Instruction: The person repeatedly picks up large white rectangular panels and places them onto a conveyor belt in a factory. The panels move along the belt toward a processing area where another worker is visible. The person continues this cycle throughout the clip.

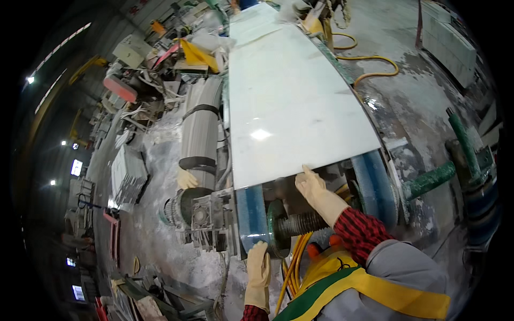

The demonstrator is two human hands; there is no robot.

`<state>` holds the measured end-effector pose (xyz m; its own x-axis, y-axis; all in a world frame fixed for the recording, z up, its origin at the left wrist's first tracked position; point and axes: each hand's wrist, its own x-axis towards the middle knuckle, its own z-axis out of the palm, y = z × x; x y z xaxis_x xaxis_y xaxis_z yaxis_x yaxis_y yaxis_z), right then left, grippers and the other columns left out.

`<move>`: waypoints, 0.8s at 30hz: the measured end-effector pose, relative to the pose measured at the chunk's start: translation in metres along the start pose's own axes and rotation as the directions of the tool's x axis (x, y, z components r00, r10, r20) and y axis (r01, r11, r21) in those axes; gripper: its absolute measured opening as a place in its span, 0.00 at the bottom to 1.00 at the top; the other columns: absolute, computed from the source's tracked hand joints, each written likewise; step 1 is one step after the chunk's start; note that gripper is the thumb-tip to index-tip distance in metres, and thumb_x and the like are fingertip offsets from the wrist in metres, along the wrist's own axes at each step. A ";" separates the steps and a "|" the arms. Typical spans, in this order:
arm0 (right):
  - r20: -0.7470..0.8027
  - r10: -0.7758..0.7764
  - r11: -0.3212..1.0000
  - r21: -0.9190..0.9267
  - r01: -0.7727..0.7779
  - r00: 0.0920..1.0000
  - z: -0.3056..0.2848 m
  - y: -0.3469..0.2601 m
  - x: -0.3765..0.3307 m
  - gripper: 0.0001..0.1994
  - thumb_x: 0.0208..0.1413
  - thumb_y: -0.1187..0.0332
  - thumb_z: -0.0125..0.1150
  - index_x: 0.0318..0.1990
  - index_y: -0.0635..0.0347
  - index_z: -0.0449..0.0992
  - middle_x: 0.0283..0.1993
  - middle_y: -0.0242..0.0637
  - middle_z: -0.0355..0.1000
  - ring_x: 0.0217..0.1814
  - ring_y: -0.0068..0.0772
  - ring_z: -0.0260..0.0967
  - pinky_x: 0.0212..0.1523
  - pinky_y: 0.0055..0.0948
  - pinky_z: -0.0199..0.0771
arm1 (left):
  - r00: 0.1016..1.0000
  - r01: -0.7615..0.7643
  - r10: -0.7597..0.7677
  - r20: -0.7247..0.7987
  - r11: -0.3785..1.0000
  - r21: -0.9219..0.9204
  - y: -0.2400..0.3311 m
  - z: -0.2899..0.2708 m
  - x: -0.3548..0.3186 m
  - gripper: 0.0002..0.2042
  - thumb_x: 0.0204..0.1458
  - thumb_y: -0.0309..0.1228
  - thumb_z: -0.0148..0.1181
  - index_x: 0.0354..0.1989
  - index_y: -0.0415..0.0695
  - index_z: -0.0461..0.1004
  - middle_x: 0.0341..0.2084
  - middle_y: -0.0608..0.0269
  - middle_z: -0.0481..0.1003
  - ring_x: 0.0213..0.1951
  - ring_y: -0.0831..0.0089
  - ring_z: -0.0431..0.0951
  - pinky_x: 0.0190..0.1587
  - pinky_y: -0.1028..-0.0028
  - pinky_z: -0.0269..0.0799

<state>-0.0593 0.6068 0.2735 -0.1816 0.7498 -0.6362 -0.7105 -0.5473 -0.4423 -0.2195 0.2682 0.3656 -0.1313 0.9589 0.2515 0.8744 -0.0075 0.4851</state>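
A long white stone slab point(289, 101) lies flat on a machine bed, stretching away from me. My right hand point(317, 193), in a pale yellow rubber glove, reaches up to the slab's near edge with the index finger touching it. My left hand point(258, 270), also gloved, rests with fingers together against the lower edge of a blue roller point(250, 214) under the slab. A second, wider blue roller point(375, 182) sits to the right of my right hand. A threaded shaft point(300, 223) runs between the rollers. Neither hand holds anything.
A grey motor and gearbox point(201, 219) sit left of the rollers, beside a grey ribbed cylinder point(201, 128) bearing a loose glove point(186, 179). Yellow hoses point(369, 67) coil on the wet floor at the right. Green pipes point(428, 181) stand further right. Clutter fills the left side.
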 end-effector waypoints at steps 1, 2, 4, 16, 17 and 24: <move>0.003 0.022 0.984 0.175 -0.022 1.000 0.021 -0.001 0.011 0.25 0.68 0.65 0.76 0.69 0.51 0.75 0.63 0.42 0.79 0.67 0.46 0.77 0.68 0.48 0.79 | 0.999 0.022 -0.023 -0.035 1.000 -0.009 0.005 -0.003 -0.011 0.21 0.63 0.18 0.62 0.66 0.39 0.78 0.61 0.41 0.79 0.64 0.38 0.77 0.70 0.49 0.70; 0.098 -0.054 0.954 0.300 0.023 0.994 0.024 -0.004 0.019 0.28 0.68 0.68 0.76 0.72 0.55 0.71 0.69 0.44 0.75 0.68 0.48 0.77 0.67 0.50 0.81 | 0.997 0.042 -0.044 -0.067 0.999 -0.020 0.008 -0.007 -0.022 0.21 0.64 0.18 0.62 0.65 0.39 0.79 0.61 0.41 0.80 0.64 0.38 0.78 0.70 0.50 0.71; -0.078 -0.103 0.942 0.311 0.122 0.992 0.032 -0.003 0.040 0.26 0.70 0.69 0.73 0.72 0.58 0.71 0.68 0.46 0.75 0.67 0.52 0.77 0.64 0.58 0.83 | 0.993 0.054 -0.067 -0.101 0.990 -0.130 0.009 -0.018 -0.034 0.19 0.64 0.18 0.63 0.64 0.39 0.81 0.60 0.41 0.81 0.64 0.40 0.80 0.69 0.52 0.73; -0.128 0.012 1.000 0.028 -0.009 0.992 -0.072 0.024 -0.151 0.27 0.77 0.64 0.65 0.76 0.66 0.67 0.77 0.47 0.71 0.74 0.48 0.73 0.76 0.57 0.74 | 0.996 -0.067 0.049 -0.074 0.964 -0.258 -0.028 -0.019 0.054 0.18 0.66 0.20 0.65 0.65 0.39 0.82 0.63 0.41 0.81 0.66 0.42 0.79 0.71 0.52 0.72; -0.196 0.064 0.994 -0.078 -0.080 0.979 -0.086 0.024 -0.185 0.28 0.78 0.64 0.62 0.77 0.68 0.64 0.77 0.47 0.70 0.77 0.50 0.71 0.80 0.58 0.70 | 0.996 -0.087 0.081 -0.035 0.966 -0.244 -0.031 -0.010 0.072 0.20 0.66 0.23 0.66 0.66 0.39 0.80 0.64 0.40 0.80 0.67 0.41 0.78 0.72 0.50 0.71; -0.238 0.136 0.990 0.077 -0.121 0.962 -0.218 0.071 -0.275 0.19 0.79 0.64 0.62 0.69 0.64 0.73 0.67 0.45 0.77 0.67 0.42 0.78 0.63 0.47 0.83 | 0.898 -0.402 0.390 0.203 0.916 0.016 -0.002 0.036 0.210 0.26 0.68 0.49 0.65 0.64 0.41 0.80 0.67 0.42 0.79 0.69 0.42 0.75 0.71 0.48 0.70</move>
<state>0.0885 0.2807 0.2799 -0.1099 0.5581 -0.8224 -0.7331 -0.6043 -0.3121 -0.2319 0.4799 0.3876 0.3184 0.9158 0.2448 0.8610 -0.3874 0.3296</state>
